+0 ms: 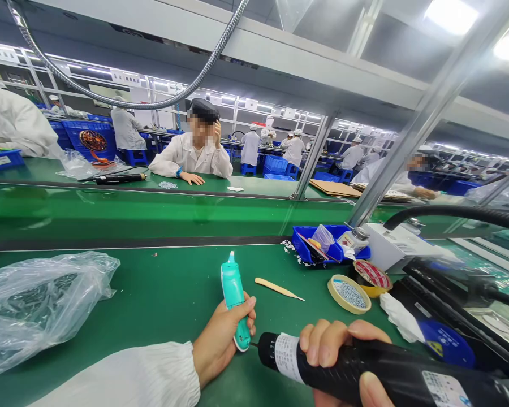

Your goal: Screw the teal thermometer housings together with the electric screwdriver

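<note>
No words or numbers can be read for sure. The black driver (396,367) has a white label (287,357) round its front with rows of tiny print, and a white sticker (445,389) further back, also too small to read. A blue disc (453,346) has a yellow triangle sign (436,346) with a dark mark in it, and blurry white writing. The tape roll (372,274) has red and white print. The jar (348,240) and the left bin (2,160) have blurry labels. Far back, white signs (125,78) hang up, too fuzzy to read.
</note>
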{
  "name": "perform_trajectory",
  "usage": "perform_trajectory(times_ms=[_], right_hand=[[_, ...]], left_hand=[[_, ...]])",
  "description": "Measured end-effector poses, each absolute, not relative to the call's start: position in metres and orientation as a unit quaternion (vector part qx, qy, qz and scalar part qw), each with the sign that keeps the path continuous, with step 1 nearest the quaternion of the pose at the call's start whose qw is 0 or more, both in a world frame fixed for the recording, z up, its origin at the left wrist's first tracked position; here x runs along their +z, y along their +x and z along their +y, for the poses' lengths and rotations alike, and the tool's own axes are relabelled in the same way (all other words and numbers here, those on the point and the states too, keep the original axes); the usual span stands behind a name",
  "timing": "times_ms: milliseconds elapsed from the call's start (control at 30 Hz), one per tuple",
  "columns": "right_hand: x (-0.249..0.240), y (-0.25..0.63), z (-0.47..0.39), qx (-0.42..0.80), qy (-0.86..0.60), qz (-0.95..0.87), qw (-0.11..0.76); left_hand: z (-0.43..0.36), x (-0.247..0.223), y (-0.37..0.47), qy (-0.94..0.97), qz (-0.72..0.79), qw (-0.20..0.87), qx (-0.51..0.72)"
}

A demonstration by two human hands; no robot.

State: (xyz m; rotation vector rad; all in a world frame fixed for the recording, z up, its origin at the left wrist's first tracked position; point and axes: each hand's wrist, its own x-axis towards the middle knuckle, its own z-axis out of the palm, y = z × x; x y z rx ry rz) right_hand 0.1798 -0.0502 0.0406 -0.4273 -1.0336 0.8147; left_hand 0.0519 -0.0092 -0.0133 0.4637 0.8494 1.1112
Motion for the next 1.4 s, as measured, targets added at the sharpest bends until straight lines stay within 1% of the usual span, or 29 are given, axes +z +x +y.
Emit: perform_trajectory(times_ms=[500, 900, 1400], right_hand=[[0.0385, 0.1817, -0.0529, 0.409, -0.185, -0.501, 0.740], [0.0421, 0.1821, -0.0502, 0.397, -0.193, -0.479, 0.759], [0.0409, 0.1827, -0.0523, 0.396, -0.196, -0.476, 0.760]], left_hand=[[-0.0073, -0.0096, 0.0538, 0.191, 0.405, 0.738, 0.505], [-0.0065, -0.0121, 0.0529, 0.194, 0.400, 0.741, 0.504], [-0.0063, -0.0131, 0.0532, 0.198, 0.393, 0.742, 0.506]])
